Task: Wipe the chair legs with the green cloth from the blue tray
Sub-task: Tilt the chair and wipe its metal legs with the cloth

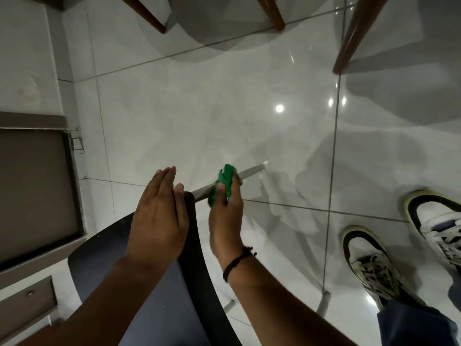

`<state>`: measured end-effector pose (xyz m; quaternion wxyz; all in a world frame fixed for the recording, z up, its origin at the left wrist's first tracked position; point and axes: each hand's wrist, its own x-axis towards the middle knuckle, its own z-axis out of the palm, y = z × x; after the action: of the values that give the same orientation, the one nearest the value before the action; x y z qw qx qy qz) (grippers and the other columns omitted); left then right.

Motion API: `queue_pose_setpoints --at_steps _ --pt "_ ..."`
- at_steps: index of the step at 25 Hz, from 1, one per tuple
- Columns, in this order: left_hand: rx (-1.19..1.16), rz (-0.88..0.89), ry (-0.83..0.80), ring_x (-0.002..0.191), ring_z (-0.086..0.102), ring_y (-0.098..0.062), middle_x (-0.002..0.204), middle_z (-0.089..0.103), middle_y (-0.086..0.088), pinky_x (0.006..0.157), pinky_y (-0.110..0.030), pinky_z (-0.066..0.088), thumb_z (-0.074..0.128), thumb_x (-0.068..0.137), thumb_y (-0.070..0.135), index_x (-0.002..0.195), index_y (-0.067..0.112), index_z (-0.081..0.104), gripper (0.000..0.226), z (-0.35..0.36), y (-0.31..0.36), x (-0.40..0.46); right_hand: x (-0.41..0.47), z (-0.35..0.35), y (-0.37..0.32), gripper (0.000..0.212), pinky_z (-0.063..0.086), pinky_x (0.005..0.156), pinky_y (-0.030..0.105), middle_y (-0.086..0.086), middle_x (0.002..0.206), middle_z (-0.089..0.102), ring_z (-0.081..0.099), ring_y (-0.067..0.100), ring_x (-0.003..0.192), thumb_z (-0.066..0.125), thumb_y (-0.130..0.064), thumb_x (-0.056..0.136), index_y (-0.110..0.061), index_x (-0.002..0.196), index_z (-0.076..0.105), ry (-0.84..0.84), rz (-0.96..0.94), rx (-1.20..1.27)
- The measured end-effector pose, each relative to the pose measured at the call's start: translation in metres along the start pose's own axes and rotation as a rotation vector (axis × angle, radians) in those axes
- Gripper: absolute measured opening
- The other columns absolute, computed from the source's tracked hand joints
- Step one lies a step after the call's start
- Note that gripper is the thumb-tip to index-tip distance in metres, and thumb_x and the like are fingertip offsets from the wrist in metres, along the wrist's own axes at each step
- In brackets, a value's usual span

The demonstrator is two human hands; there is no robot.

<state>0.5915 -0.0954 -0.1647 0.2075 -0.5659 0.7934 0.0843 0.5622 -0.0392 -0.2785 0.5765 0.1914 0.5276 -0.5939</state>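
A dark chair (199, 278) is tipped over in front of me, its grey metal leg (250, 171) sticking out toward the right above the floor. My right hand (225, 216) is closed around the green cloth (223, 183), which is wrapped over the middle of that leg. My left hand (159, 213) lies flat on the chair's black edge, fingers straight and together, holding nothing. A second grey leg (323, 304) shows lower right. The blue tray is not in view.
Glossy white floor tiles (199, 108) fill the scene. Brown wooden furniture legs (349, 41) stand at the top. A grey cabinet (35, 186) lines the left side. White sneakers (369, 265) stand at the lower right.
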Motion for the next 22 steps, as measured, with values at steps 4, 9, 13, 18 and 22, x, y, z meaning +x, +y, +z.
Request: queue_pose_setpoints --at_steps 4,9,13,18,22 --pt "-0.009 0.001 -0.014 0.156 0.028 -0.017 0.163 0.043 -0.007 0.124 -0.029 0.019 0.026 0.107 0.038 0.155 0.014 0.038 0.055 -0.001 0.0 0.0 -0.04 0.003 -0.004 0.052 0.047 0.117 0.01 -0.022 0.161 0.058 0.055 0.0 0.15 0.051 -0.047 0.107 -0.048 0.158 0.048 -0.135 -0.107 -0.119" --pt "0.004 0.011 -0.005 0.155 0.03 -0.016 0.162 0.044 -0.005 0.124 -0.03 0.021 0.022 0.106 0.044 0.155 0.015 0.039 0.059 0.001 -0.004 0.001 0.073 -0.021 -0.008 0.04 0.047 0.121 0.029 0.012 0.159 0.058 0.06 0.031 0.145 0.048 -0.014 0.115 -0.016 0.154 0.058 -0.002 0.015 -0.343" --pt "-0.008 0.016 0.002 0.154 0.032 -0.018 0.16 0.047 -0.007 0.123 -0.029 0.021 0.02 0.106 0.044 0.154 0.013 0.041 0.06 0.001 -0.003 0.001 0.057 -0.022 -0.016 0.04 0.049 0.124 0.049 0.006 0.156 0.062 0.061 0.028 0.144 0.05 -0.019 0.114 -0.026 0.153 0.058 -0.01 0.139 -0.174" --pt "-0.004 0.026 0.011 0.154 0.032 -0.017 0.16 0.047 -0.007 0.124 -0.031 0.022 0.021 0.107 0.044 0.153 0.014 0.041 0.059 0.002 -0.006 0.001 -0.01 -0.015 0.005 0.042 0.054 0.105 0.009 -0.017 0.159 0.056 0.061 -0.002 0.141 0.052 -0.057 0.107 -0.05 0.149 0.056 -0.203 -0.296 -0.374" --pt "0.007 0.007 0.016 0.154 0.03 -0.013 0.161 0.045 -0.002 0.123 -0.029 0.022 0.018 0.105 0.049 0.154 0.018 0.04 0.062 0.005 -0.006 0.0 0.126 -0.046 -0.005 0.035 0.054 0.105 0.037 0.021 0.137 0.073 0.068 0.041 0.13 0.059 -0.026 0.111 -0.004 0.136 0.068 -0.014 0.043 -0.706"
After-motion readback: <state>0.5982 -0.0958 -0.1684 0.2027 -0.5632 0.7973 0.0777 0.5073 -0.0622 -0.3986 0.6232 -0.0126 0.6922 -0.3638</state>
